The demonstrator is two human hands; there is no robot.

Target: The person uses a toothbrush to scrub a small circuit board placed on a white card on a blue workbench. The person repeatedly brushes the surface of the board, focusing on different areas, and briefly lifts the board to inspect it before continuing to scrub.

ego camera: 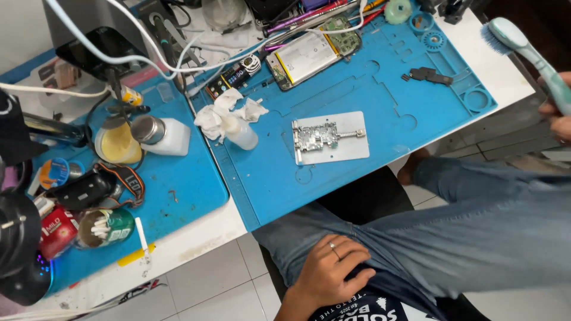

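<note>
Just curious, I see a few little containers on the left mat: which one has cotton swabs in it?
The green can lying on its side near the table's front edge; white swab sticks poke from its open mouth. The white bottle and yellow-filled jar stand upright.

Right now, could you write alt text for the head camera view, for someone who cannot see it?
A seated person's right hand holds a pale teal plastic brush beside a white desk, while the left hand rests on a thigh in blue jeans. On the blue silicone work mat lies a small metal board holder on a grey plate, near a crumpled white tissue.

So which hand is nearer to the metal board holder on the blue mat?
Left. The left hand rests on the thigh just below the board holder; the right hand holds a brush far right.
</note>
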